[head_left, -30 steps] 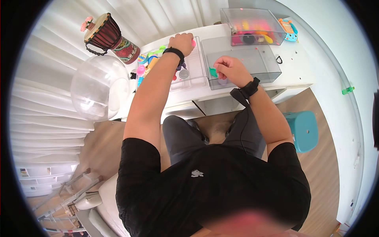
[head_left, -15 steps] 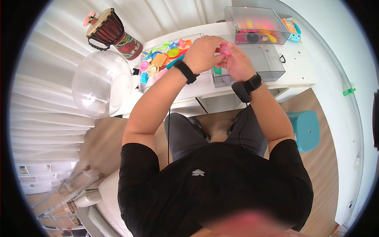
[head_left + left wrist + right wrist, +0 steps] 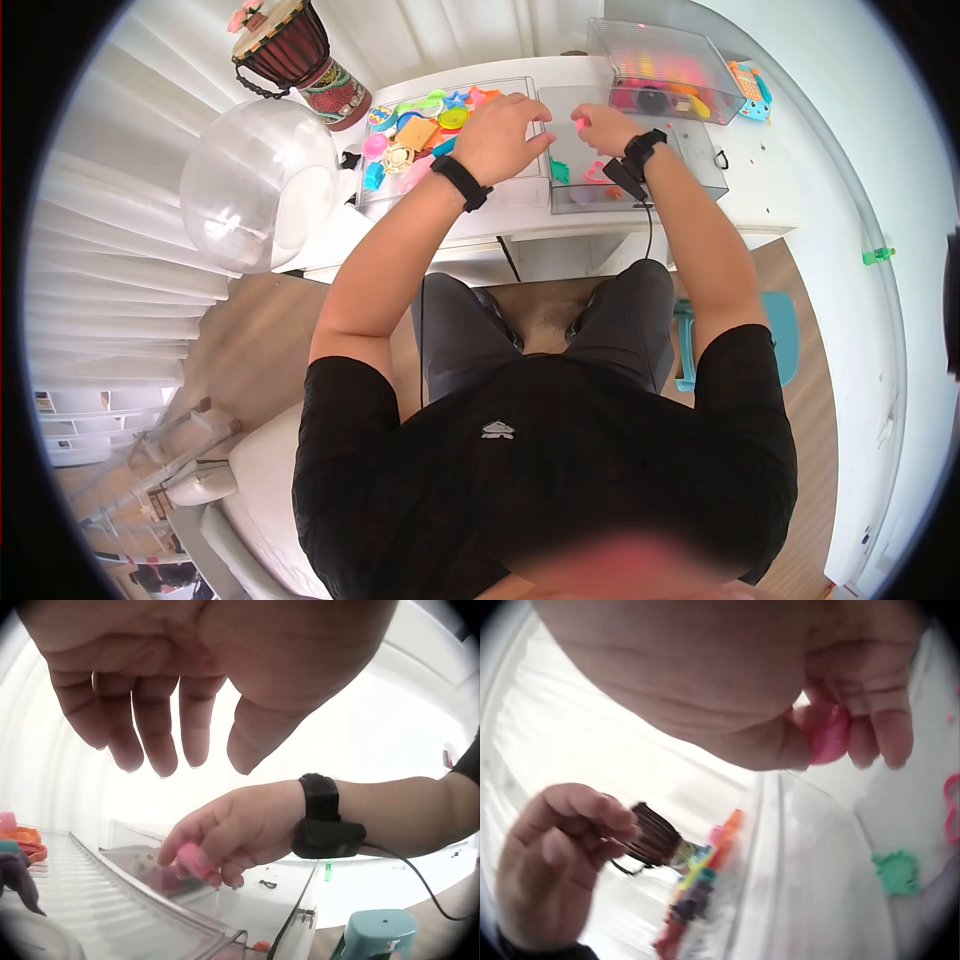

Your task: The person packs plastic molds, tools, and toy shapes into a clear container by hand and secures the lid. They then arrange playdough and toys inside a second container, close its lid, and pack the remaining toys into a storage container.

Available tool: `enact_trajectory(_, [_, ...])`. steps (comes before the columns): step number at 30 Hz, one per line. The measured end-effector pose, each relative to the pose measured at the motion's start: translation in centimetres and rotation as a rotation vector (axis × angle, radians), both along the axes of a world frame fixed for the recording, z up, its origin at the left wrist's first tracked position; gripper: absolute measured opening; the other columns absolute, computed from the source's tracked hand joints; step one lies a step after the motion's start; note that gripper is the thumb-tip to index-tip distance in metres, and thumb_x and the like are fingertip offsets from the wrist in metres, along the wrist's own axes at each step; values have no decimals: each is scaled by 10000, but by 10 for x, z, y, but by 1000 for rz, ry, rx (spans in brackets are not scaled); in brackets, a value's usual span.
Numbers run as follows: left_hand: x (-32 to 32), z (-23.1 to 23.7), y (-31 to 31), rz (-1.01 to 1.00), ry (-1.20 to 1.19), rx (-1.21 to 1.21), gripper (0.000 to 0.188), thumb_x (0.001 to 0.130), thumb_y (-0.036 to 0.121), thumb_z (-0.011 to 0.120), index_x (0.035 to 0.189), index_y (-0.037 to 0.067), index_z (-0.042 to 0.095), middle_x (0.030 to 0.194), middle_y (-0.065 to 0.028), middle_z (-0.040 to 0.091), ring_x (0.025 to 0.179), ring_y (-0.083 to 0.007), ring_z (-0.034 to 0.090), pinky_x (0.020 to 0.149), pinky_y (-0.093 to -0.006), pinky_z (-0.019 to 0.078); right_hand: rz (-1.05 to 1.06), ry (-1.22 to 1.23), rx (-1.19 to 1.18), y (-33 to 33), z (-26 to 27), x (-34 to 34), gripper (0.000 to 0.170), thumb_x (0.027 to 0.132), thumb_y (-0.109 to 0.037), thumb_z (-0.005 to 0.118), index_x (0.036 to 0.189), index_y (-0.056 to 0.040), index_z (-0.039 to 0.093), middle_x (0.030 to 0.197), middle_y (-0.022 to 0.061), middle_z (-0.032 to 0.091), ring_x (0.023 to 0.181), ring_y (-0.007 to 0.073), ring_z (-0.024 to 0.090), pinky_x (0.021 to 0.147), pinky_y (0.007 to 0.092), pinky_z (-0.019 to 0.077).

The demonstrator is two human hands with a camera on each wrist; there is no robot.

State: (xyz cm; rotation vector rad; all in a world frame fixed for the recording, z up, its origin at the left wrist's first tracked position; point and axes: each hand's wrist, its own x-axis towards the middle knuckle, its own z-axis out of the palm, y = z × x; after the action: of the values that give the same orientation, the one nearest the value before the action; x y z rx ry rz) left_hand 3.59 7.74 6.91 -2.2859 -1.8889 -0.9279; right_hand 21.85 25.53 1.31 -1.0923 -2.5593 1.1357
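My right hand [image 3: 608,130] pinches a small, smooth pink toy piece [image 3: 829,739] between thumb and fingers, above the clear box [image 3: 690,185] on the right. Inside that box lie a green scalloped toy piece [image 3: 559,171] and a pink outline cutter [image 3: 590,173]. My left hand [image 3: 500,138] holds nothing; its fingers are spread and loosely bent over the right side of the clear tray [image 3: 510,195]. Colourful toys, among them a yellow round one [image 3: 453,119] and a tan block [image 3: 418,135], fill that tray's left part.
A lidded clear box [image 3: 665,65] of bright toys stands behind, beside a toy phone [image 3: 750,90]. At the left are a drum [image 3: 330,90] and a large transparent globe [image 3: 240,190]. A teal stool [image 3: 783,340] stands on the floor at the right.
My left hand brought the pink piece rightward from the tray, and the hands met around it. Now they are apart, with the piece in my right hand and the left drawn slightly back.
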Motion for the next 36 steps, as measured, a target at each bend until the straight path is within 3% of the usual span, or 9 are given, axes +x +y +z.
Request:
enact_trajectory(3, [-11, -1, -7, 44, 13, -26, 279, 891, 283, 780, 1088, 87, 752, 1085, -108, 730, 1075, -332, 673, 934, -450, 536, 221, -321, 44, 10, -6, -13, 391, 899, -103, 660, 1281, -21, 667, 1042, 135, 726, 785, 210, 742, 669, 371, 592])
enact_trajectory(7, [-26, -3, -15, 112, -9, -73, 276, 898, 270, 793, 1100, 93, 729, 1082, -119, 717, 1085, -326, 665, 962, -437, 533, 416, -453, 165, 12, -14, -26, 390, 857, -86, 697, 1239, -10, 693, 1009, 151, 758, 741, 231, 758, 697, 392, 601])
enact_trajectory(12, [-47, -9, -22, 163, 74, -86, 332, 851, 249, 813, 1127, 83, 732, 1153, -135, 718, 1133, -343, 657, 1016, -442, 513, 569, -624, 322, 34, -50, -53, 417, 731, -94, 788, 1142, -28, 751, 995, 178, 774, 900, 305, 765, 786, 426, 603])
enact_trajectory(16, [-59, -14, -26, 186, 102, -103, 365, 830, 237, 819, 1149, 84, 730, 1203, -142, 705, 1166, -343, 644, 1036, -446, 501, 511, -722, 334, 48, -78, -60, 381, 695, -123, 816, 1064, -42, 766, 990, 181, 775, 967, 336, 750, 830, 437, 596])
enact_trajectory(18, [-63, -16, -27, 190, 131, -152, 381, 828, 233, 818, 1168, 91, 727, 1241, -146, 690, 1189, -343, 632, 1051, -450, 490, 514, -733, 371, 53, -90, -60, 225, 756, -148, 820, 969, -79, 843, 1010, 191, 787, 950, 336, 770, 828, 457, 606])
enact_trajectory(21, [-65, -19, -26, 220, 144, -168, 379, 827, 229, 816, 1170, 93, 727, 1246, -145, 686, 1188, -347, 630, 1052, -450, 490, 478, -744, 347, 59, -98, -62, 403, 674, -169, 843, 1050, -54, 756, 984, 180, 769, 973, 347, 744, 843, 442, 592])
enact_trajectory(25, [-66, -22, -23, 233, 133, -196, 354, 834, 207, 803, 1163, 96, 731, 1240, -143, 684, 1186, -351, 628, 1052, -453, 491, 516, -739, 369, 53, -78, -56, 440, 703, -185, 842, 1108, -50, 735, 1039, 185, 761, 1006, 350, 738, 841, 453, 591])
enact_trajectory(30, [-64, -23, -24, 130, 80, -148, 259, 832, 153, 774, 1078, 83, 730, 1123, -137, 691, 1097, -346, 658, 998, -447, 513, 387, -482, 268, 25, -19, -25, 410, 838, -135, 766, 1218, -22, 662, 1124, 192, 734, 790, 311, 761, 762, 433, 600])
enact_trajectory(36, [-56, -22, -38, -12, 150, -210, 226, 827, 156, 786, 1033, 81, 732, 1038, -100, 708, 1049, -315, 673, 938, -439, 538, 214, -326, 181, 19, 0, 10, 302, 927, -196, 730, 1165, -30, 647, 984, 170, 717, 653, 241, 719, 657, 383, 584])
